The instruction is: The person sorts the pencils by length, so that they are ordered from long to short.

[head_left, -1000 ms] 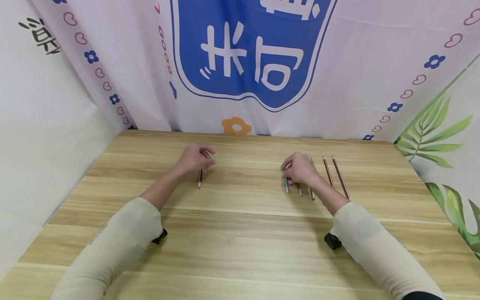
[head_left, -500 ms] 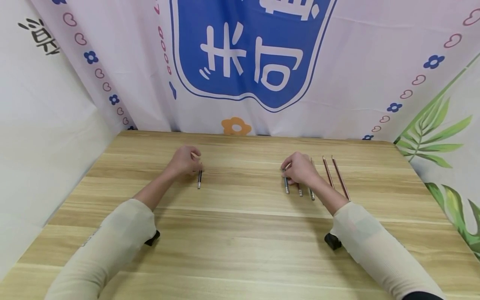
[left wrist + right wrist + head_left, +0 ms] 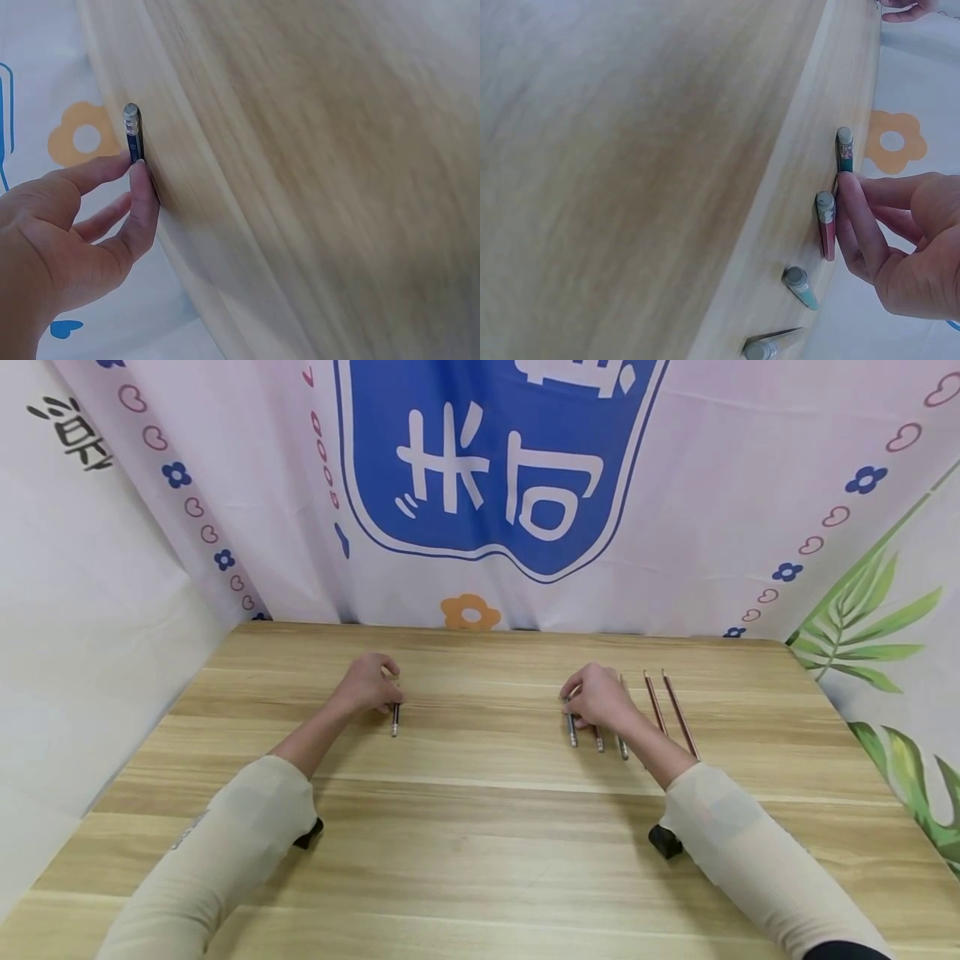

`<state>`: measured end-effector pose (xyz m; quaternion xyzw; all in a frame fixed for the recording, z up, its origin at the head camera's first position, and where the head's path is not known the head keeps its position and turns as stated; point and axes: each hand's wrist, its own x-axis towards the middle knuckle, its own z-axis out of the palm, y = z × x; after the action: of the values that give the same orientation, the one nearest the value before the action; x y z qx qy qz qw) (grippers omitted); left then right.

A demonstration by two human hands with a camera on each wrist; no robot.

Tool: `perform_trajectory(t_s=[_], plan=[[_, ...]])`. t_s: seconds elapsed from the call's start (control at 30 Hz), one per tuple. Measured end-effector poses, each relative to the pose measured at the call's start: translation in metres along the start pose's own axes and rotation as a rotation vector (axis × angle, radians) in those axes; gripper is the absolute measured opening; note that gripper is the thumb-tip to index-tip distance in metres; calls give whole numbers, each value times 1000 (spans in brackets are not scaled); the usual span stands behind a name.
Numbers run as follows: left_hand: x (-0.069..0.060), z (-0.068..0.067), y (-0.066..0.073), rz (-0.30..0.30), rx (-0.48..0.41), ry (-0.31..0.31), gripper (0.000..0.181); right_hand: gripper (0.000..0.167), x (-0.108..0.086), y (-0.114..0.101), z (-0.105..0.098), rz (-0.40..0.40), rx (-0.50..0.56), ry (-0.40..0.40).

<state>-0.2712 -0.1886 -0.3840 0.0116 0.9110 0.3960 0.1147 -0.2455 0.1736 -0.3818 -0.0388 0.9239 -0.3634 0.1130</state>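
Observation:
At the left of the table, my left hand (image 3: 369,683) pinches a dark pencil (image 3: 395,723) between thumb and fingers. The silver-banded eraser end of that pencil (image 3: 133,135) sticks out past the fingertips in the left wrist view. On the other side, my right hand (image 3: 597,696) pinches a teal pencil (image 3: 845,156), the leftmost of a row; the hand covers its far part. Beside it lie a red pencil (image 3: 826,229) and a green pencil (image 3: 802,289), both apart from the teal one and partly hidden by the hand in the head view.
Two more reddish pencils (image 3: 654,697) lie farther right, roughly side by side, with the right forearm over their near ends. The wooden table (image 3: 480,835) meets a printed cloth (image 3: 375,585) along its back edge. Leaf-patterned cloth (image 3: 862,652) hangs at the right.
My left hand has moved left and slightly nearer, from over the dark pencil to its left side, and its fingertips now close on it. The right hand stays on the teal pencil.

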Motion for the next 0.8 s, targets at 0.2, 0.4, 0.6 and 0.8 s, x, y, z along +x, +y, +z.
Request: perform_trajectory(t_s=[0.2,0.4,0.6,0.8], plan=[[2,0,2,-20,13,-5,44,21,0,-1,0,1,-5,0],[1,1,7,-13,45,-4,44,21,-1,-2,0,4,-4,2],[1,3,11,-36,46,-4,45,22,0,-1,0,14,-2,-1],[4,6,11,-33,41,1,44,22,0,-2,0,13,-1,0]])
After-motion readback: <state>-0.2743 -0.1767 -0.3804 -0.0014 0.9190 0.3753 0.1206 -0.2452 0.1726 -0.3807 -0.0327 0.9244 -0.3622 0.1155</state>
